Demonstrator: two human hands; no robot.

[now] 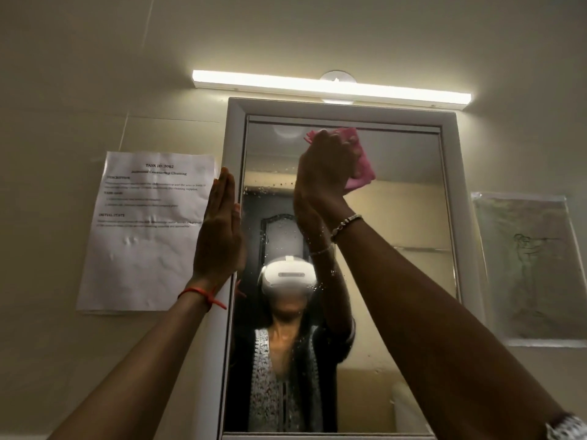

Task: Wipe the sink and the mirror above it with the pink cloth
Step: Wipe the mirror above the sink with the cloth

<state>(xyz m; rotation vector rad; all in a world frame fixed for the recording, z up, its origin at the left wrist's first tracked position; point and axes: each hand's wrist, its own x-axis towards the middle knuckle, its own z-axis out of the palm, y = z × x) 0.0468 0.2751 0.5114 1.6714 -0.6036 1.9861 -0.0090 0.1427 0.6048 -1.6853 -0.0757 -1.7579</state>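
A white-framed mirror (pixel 406 217) hangs on the wall in front of me, with water drops on its glass. My right hand (pixel 324 173) is raised to the mirror's upper part and presses the pink cloth (pixel 360 163) against the glass, fingers curled over it. My left hand (pixel 219 230) lies flat with straight fingers on the mirror's left frame edge and holds nothing. The sink is out of view.
A lit strip lamp (pixel 330 87) runs above the mirror. A printed paper sheet (pixel 149 230) is stuck to the wall on the left, and a plastic-covered drawing (pixel 530 268) hangs on the right.
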